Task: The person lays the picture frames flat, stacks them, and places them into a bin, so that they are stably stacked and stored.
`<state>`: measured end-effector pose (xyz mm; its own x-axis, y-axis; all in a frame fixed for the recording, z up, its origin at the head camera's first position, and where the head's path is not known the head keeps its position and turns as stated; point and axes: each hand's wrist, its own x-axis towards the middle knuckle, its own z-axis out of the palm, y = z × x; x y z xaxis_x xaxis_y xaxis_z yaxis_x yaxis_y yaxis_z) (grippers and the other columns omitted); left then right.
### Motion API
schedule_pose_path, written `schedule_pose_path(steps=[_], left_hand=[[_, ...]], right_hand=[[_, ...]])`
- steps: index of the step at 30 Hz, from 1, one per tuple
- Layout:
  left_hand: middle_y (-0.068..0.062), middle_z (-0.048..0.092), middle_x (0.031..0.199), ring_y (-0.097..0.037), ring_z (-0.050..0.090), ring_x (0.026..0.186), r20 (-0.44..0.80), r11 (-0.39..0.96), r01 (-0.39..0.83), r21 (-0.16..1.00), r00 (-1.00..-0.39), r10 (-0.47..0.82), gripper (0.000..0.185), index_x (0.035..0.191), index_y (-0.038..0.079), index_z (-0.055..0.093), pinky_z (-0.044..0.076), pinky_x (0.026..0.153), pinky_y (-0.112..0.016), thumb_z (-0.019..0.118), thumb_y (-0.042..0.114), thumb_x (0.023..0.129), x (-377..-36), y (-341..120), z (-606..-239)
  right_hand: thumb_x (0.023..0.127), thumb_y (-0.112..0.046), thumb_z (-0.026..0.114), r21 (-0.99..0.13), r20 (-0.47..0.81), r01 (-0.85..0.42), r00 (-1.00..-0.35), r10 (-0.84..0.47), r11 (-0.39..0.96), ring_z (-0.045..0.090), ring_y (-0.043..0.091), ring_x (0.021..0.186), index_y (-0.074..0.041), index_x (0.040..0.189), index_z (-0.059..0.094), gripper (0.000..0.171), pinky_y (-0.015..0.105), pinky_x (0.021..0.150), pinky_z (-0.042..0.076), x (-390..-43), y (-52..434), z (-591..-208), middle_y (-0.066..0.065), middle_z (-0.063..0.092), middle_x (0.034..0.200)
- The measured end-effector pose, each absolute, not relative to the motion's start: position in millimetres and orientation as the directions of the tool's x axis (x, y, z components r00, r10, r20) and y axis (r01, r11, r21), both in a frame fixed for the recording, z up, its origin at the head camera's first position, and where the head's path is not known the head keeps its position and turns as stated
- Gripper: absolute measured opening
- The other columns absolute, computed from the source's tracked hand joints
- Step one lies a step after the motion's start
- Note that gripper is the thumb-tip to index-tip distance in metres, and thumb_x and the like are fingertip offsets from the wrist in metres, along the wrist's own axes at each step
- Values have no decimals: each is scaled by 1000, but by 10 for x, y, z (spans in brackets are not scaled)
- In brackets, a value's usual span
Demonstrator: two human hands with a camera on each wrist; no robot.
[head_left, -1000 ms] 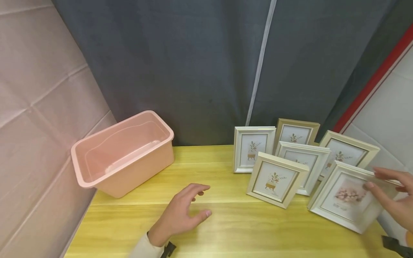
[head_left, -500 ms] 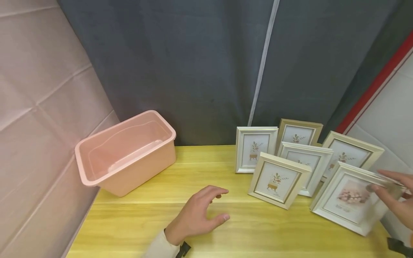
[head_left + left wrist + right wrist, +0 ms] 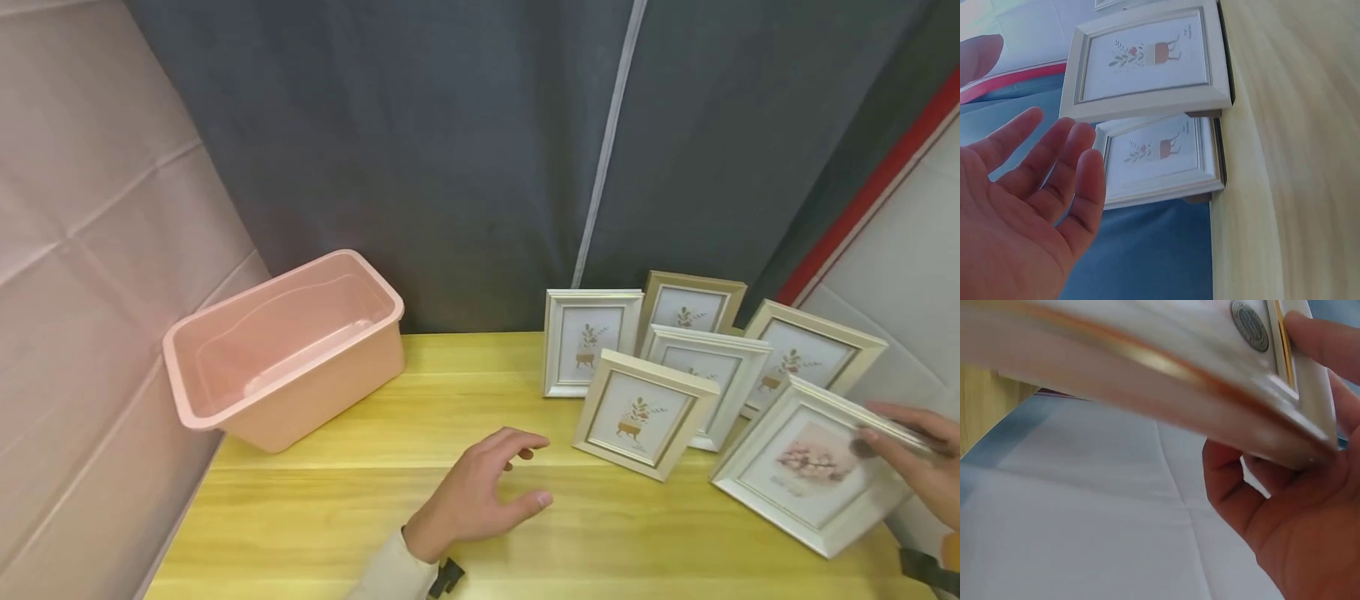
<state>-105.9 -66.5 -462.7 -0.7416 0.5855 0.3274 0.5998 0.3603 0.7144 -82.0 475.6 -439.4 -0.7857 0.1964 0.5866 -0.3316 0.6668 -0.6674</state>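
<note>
My right hand (image 3: 911, 454) pinches the upper right corner of a white picture frame with a pink flower print (image 3: 806, 467), which tilts on the wooden table (image 3: 337, 517). The right wrist view shows that frame's edge (image 3: 1166, 375) held between thumb and fingers (image 3: 1319, 334). My left hand (image 3: 487, 492) hovers open over the table, fingers spread, just left of a cream frame with a plant print (image 3: 641, 414). In the left wrist view the palm (image 3: 1022, 200) faces two plant-print frames (image 3: 1154, 59).
Several more frames (image 3: 592, 342) stand in a cluster at the back right. A pink plastic bin (image 3: 285, 350) sits empty at the table's back left. Grey curtain (image 3: 465, 150) hangs behind; a pale wall panel (image 3: 82, 250) borders the left edge.
My left hand has slid right toward the cream frame. The right hand has tipped the flower-print frame slightly further while keeping hold of its corner.
</note>
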Motion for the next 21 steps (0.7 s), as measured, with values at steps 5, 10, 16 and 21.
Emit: schedule_pose_path(steps=[5, 10, 16, 21], left_hand=[[11, 64, 136, -13, 66, 118, 306, 305, 553, 775, -751, 585, 53, 148, 30, 57, 60, 91, -31, 73, 35, 98, -1040, -556, -4642], [9, 64, 138, -11, 65, 118, 311, 258, 559, 788, -724, 616, 51, 148, 28, 57, 58, 91, -25, 72, 36, 100, -1054, -434, -4650], [5, 65, 137, -6, 64, 118, 310, 211, 561, 801, -689, 655, 49, 147, 23, 57, 58, 91, -21, 70, 37, 102, -1060, -260, -4690], [1, 65, 137, -10, 65, 119, 333, 190, 581, 791, -670, 664, 54, 150, 18, 54, 56, 92, -17, 71, 35, 101, -1063, -115, -4740]], right_hand=[[78, 29, 71, -663, 563, -305, -805, 187, 684, 61, -25, 86, -2, 112, 79, 47, -1, 65, 47, -752, 4680, -4346, -42, 67, 105], [82, 25, 72, -700, 518, -260, -826, 222, 665, 62, -22, 78, -7, 112, 79, 45, 3, 58, 48, -645, 4607, -4321, -42, 67, 100], [86, 22, 70, -758, 440, -208, -863, 249, 619, 65, -13, 66, -8, 122, 77, 47, 15, 45, 52, -486, 4506, -4332, -37, 69, 96], [85, 28, 65, -757, 436, -247, -881, 186, 604, 69, -8, 70, 2, 126, 72, 50, 18, 45, 55, -390, 4340, -4269, -31, 73, 101]])
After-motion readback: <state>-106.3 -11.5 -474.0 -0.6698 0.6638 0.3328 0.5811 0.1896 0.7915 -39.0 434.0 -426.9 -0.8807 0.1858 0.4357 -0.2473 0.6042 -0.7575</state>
